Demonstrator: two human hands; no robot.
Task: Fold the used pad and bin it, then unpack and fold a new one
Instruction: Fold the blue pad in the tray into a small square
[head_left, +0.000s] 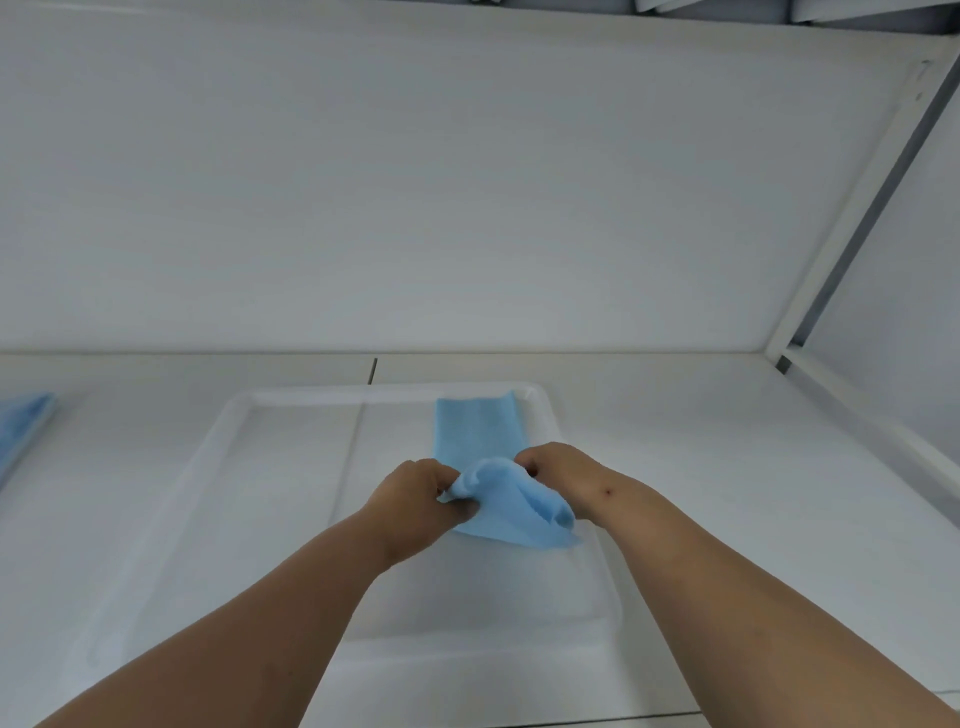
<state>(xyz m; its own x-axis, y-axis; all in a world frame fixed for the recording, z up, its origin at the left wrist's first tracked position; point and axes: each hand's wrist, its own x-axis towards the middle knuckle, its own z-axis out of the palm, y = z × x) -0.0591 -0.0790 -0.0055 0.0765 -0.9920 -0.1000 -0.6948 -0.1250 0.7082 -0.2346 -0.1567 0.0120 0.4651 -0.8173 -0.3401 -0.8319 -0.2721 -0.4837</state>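
White bench (675, 467) carries a white tray (208, 467). Blue pad (475, 431) lies in tray's right half, near end lifted and bunched. Left hand (415, 499) and right hand (558, 470) both pinch that near end. More blue material (21, 421) at far left.

The blue pad (478, 431) I hold looks like soft, matt cloth; my tray (208, 467) looks like smooth, translucent plastic.

A single head-worn camera looks forward and down from close above a white tray (208, 457) on a white table (727, 467), with both forearms entering from 6 o'clock, the hands at mid-frame, and a bare wall (467, 182) filling the 12 o'clock half.
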